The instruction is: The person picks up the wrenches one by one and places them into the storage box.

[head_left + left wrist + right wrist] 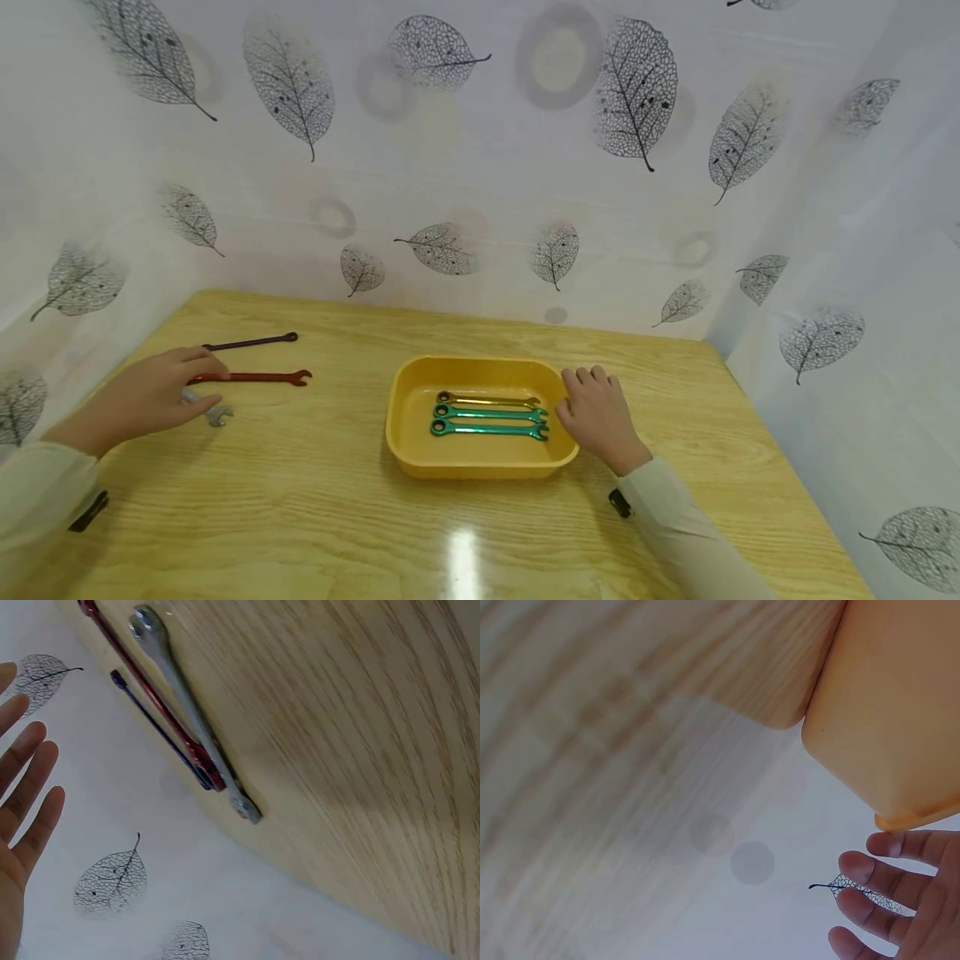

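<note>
Cream-sleeved left hand [161, 388], empty, fingers loosely spread, hovers above silver wrench [190, 709] on table [315, 517], red wrench [262, 377] alongside. Right hand [598, 414], relaxed, nothing gripped, at yellow tray [480, 471]. Wide grasp could catch both closely laid wrenches.

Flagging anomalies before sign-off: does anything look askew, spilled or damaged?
Nothing looks spilled or damaged. Slightly askew: at left on the table, the silver wrench slants relative to the red wrench, whereas the three wrenches in the yellow tray lie nearly parallel.
</note>
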The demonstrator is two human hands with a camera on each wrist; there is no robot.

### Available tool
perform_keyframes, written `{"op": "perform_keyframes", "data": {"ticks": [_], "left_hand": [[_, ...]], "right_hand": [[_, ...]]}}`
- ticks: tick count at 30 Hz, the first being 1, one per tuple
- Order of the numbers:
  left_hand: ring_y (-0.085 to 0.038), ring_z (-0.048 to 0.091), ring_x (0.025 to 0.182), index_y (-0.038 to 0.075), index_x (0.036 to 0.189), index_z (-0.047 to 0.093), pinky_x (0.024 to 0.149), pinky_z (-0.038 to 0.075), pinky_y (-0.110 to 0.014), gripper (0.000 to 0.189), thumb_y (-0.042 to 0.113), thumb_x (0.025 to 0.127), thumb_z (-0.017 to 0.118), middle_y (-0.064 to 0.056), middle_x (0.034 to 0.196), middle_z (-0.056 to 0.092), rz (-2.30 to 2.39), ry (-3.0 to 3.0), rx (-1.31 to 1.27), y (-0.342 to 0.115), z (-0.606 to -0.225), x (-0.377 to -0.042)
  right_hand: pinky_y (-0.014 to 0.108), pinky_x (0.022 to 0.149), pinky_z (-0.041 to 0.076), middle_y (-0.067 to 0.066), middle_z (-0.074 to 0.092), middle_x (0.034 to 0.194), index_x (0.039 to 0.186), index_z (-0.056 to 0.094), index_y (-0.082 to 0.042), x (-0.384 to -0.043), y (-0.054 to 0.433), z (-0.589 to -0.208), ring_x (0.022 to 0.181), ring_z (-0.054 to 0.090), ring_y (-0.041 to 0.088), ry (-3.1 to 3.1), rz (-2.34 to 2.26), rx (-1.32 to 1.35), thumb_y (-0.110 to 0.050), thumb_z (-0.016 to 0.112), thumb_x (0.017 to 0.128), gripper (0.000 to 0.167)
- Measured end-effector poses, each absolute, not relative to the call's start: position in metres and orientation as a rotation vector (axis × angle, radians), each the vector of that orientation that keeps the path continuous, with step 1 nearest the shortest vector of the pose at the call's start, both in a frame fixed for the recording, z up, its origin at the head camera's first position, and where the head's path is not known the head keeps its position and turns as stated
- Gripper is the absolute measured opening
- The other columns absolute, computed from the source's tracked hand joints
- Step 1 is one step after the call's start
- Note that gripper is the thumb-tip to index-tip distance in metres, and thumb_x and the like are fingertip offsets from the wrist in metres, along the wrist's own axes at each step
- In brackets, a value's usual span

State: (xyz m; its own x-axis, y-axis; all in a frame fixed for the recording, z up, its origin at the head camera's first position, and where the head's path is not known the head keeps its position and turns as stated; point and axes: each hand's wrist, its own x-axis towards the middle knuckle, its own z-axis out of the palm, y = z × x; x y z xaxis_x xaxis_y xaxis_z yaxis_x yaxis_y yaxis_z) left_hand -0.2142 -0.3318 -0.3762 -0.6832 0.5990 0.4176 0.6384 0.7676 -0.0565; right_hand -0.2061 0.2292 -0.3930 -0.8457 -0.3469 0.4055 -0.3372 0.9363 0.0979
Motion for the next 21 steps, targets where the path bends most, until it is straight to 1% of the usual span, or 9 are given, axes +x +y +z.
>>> {"op": "perform_keyframes", "data": {"ticks": [1, 3, 6, 10, 14, 18, 21], "left_hand": [[-0.019, 0.060, 0.072, 0.014, 0.089, 0.067, 0.058, 0.051, -0.032, 0.038, 0.013, 0.056, 0.086, 0.002, 0.090, 0.061, -0.123, -2.559, -0.938, -0.333, -0.377, -0.215], [-0.018, 0.060, 0.071, 0.014, 0.089, 0.067, 0.057, 0.049, -0.030, 0.037, 0.012, 0.056, 0.086, 0.002, 0.090, 0.061, -0.121, -2.577, -0.946, -0.336, -0.379, -0.217], [-0.018, 0.060, 0.072, 0.014, 0.088, 0.067, 0.058, 0.050, -0.031, 0.036, 0.011, 0.057, 0.085, 0.002, 0.089, 0.061, -0.121, -2.595, -0.953, -0.339, -0.382, -0.221], [-0.018, 0.061, 0.075, 0.015, 0.088, 0.067, 0.061, 0.051, -0.032, 0.031, 0.013, 0.062, 0.084, 0.004, 0.090, 0.061, -0.103, -2.653, -0.936, -0.342, -0.386, -0.224], [-0.020, 0.062, 0.078, 0.015, 0.088, 0.068, 0.064, 0.053, -0.035, 0.025, 0.017, 0.067, 0.082, 0.002, 0.091, 0.063, -0.093, -2.731, -0.935, -0.344, -0.389, -0.225], [-0.021, 0.062, 0.078, 0.014, 0.088, 0.068, 0.064, 0.052, -0.034, 0.021, 0.013, 0.070, 0.078, 0.000, 0.092, 0.063, -0.123, -2.821, -0.911, -0.347, -0.392, -0.226], [-0.017, 0.060, 0.076, 0.016, 0.087, 0.067, 0.062, 0.050, -0.030, 0.022, 0.007, 0.068, 0.075, 0.003, 0.090, 0.061, -0.159, -2.863, -0.891, -0.350, -0.394, -0.226]], "right_hand": [[0.033, 0.060, 0.029, 0.007, 0.050, 0.071, 0.085, 0.053, -0.006, -0.206, 0.229, -0.393, 0.067, 0.040, 0.024, -2.668, -0.032, 0.493, -0.012, 0.054, 0.082, 0.006], [0.033, 0.060, 0.028, 0.007, 0.050, 0.071, 0.086, 0.053, -0.006, -0.206, 0.229, -0.393, 0.067, 0.040, 0.024, -2.671, -0.029, 0.491, -0.012, 0.054, 0.082, 0.007], [0.032, 0.059, 0.027, 0.006, 0.049, 0.070, 0.084, 0.051, -0.007, -0.206, 0.229, -0.393, 0.066, 0.038, 0.023, -2.673, -0.029, 0.489, -0.012, 0.054, 0.082, 0.006], [0.031, 0.059, 0.026, 0.005, 0.047, 0.069, 0.082, 0.050, -0.007, -0.206, 0.229, -0.393, 0.065, 0.037, 0.023, -2.668, -0.028, 0.491, -0.012, 0.054, 0.082, 0.006], [0.031, 0.059, 0.026, 0.005, 0.047, 0.069, 0.083, 0.051, -0.007, -0.205, 0.229, -0.393, 0.066, 0.037, 0.023, -2.668, -0.033, 0.494, -0.012, 0.054, 0.082, 0.006], [0.032, 0.060, 0.026, 0.005, 0.047, 0.069, 0.083, 0.051, -0.007, -0.206, 0.229, -0.393, 0.066, 0.037, 0.023, -2.679, -0.034, 0.491, -0.012, 0.054, 0.082, 0.006], [0.032, 0.060, 0.026, 0.005, 0.047, 0.069, 0.083, 0.050, -0.007, -0.206, 0.229, -0.393, 0.066, 0.037, 0.023, -2.681, -0.033, 0.488, -0.012, 0.054, 0.082, 0.006]]}}
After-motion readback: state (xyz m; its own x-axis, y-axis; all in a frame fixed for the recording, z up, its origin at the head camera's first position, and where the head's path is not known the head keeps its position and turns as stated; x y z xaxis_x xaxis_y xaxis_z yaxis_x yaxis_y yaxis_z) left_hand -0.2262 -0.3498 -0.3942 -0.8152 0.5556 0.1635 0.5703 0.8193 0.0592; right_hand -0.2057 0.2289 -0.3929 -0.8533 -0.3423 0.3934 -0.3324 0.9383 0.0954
